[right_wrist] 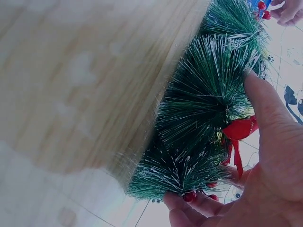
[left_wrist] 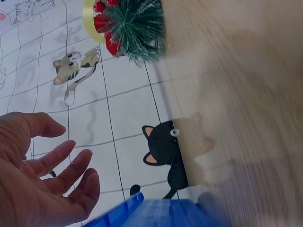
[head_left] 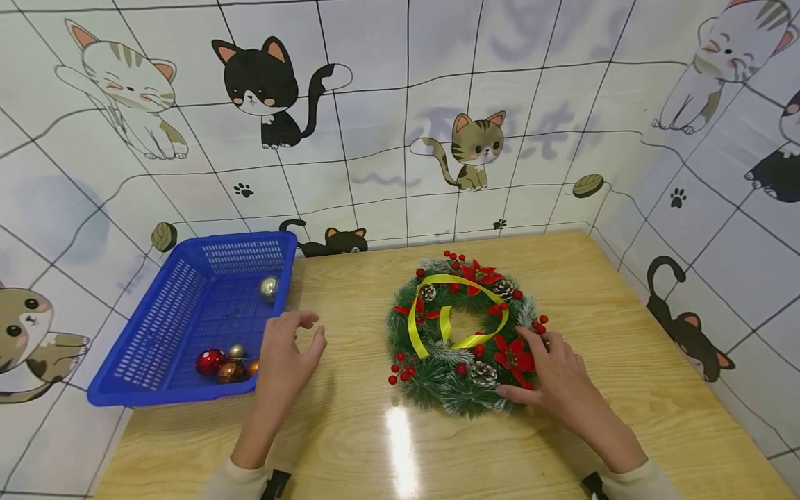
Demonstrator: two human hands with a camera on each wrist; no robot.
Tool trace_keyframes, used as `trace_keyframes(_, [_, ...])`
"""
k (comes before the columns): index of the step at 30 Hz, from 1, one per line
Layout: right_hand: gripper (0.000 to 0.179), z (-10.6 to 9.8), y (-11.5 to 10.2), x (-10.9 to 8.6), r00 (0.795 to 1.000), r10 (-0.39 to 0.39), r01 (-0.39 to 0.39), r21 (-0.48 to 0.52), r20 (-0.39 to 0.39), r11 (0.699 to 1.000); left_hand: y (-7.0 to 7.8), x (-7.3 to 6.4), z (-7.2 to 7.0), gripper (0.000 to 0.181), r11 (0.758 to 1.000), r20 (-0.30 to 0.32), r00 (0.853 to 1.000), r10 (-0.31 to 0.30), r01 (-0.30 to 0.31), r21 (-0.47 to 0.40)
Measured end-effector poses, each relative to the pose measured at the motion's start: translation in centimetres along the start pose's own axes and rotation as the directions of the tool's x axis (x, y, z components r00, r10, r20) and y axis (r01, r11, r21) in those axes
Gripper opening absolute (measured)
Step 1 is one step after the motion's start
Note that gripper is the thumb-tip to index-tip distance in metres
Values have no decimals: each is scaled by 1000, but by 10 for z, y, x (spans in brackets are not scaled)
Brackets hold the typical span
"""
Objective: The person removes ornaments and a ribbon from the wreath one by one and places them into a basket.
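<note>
A green Christmas wreath lies on the table, trimmed with red poinsettias, red berries and frosted pinecones. Loops of yellow ribbon rest over its middle. At the wreath's right side, my right hand holds the edge, thumb and fingers spread around a red poinsettia. In the right wrist view the thumb presses the green needles and the fingers curl at the outer edge. My left hand hovers at the right edge of the blue basket, fingers loosely bent with nothing between them.
Inside the basket, a red bauble, a copper bauble and a small gold one sit at the near end, with a silver bauble farther back. A cat-print sheet covers the walls behind the wooden table.
</note>
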State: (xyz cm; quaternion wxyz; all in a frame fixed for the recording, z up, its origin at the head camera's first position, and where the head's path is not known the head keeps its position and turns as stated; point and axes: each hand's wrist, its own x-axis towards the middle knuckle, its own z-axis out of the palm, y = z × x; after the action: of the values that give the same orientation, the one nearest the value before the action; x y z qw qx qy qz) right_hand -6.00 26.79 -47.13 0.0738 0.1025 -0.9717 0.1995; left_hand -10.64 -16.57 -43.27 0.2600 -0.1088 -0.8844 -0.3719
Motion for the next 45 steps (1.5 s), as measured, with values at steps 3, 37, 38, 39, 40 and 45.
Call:
trace_keyframes(3, [112,1,0,0,1000,-13,13,-18,-11,1000,6,2,11,20,1000,29,999,-20,21,-17])
trace_keyframes(37, [111,1,1,1,999,-26,25,-30,-23,999,52,14,73,16,966,205,976,-70,117,-230])
trace_keyframes(38, [111,1,1,1,999,-26,25,-30,-22,999,52,14,75,16,962,212,974,-76,127,-241])
trace_keyframes(39, [111,1,1,1,999,-26,25,-30,-21,999,53,14,77,17,959,222,972,-82,138,-249])
trace_keyframes(40, [111,1,1,1,999,-25,25,-29,-20,999,54,14,79,19,954,232,969,-88,149,-260])
trace_keyframes(45, [111,0,0,0,1000,-11,11,-23,-7,1000,57,15,89,22,940,277,956,-95,178,-292])
